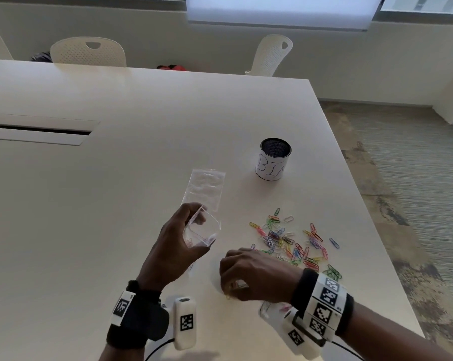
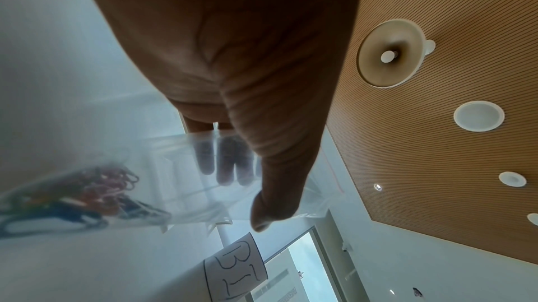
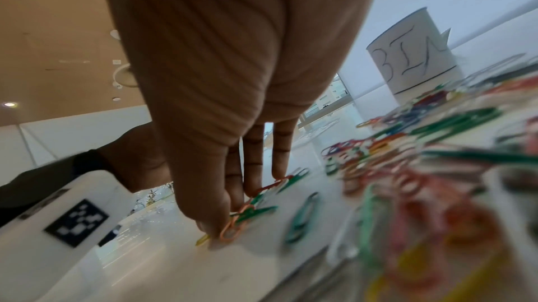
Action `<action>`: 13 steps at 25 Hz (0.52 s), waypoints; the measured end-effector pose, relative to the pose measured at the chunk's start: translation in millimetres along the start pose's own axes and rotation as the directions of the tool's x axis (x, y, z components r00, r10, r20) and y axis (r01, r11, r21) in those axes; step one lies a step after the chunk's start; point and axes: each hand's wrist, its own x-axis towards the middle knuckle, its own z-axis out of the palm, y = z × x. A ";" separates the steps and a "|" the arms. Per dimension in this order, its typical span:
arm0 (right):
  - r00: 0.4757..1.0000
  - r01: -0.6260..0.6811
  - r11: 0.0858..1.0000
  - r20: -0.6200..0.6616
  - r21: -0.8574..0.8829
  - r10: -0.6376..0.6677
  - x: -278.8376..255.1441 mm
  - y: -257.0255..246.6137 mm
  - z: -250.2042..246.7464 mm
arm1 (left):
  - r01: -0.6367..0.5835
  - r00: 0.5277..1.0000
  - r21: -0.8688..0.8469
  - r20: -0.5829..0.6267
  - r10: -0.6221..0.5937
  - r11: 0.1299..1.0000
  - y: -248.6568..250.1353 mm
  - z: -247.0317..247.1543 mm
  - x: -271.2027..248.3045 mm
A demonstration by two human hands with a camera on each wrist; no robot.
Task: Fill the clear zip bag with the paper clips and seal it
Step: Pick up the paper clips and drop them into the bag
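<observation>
Right hand (image 1: 256, 276) fingers pinch coloured paper clips (image 3: 235, 222); left hand (image 1: 177, 243) grips the open clear bag (image 1: 203, 231).

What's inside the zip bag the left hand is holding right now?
The clear zip bag, mouth held open by the left hand, holds a few coloured paper clips at its bottom. Blur and the palm prevent an exact count.

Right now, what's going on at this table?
A person is bagging paper clips. The left hand holds the zip bag open above the table, a few clips already inside. The right hand pinches several clips beside the loose pile. A second bag lies flat nearby.
</observation>
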 end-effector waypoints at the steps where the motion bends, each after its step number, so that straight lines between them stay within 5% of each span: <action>1: 1.000 -0.013 1.000 -0.005 0.004 0.013 -3.4 6.4 -3.7 | 0.001 1.000 -0.004 -0.001 -0.001 1.000 -0.1 0.0 0.3; 8: 0.974 -0.210 0.975 -0.098 -0.073 0.203 -27.4 45.1 -28.2 | -0.013 1.000 -0.048 -0.005 0.013 0.999 1.8 1.3 3.0; 13: 0.948 -0.312 0.932 0.008 -0.184 0.319 -30.9 38.8 -30.7 | -0.016 1.000 -0.050 0.008 0.017 0.999 2.4 2.5 4.8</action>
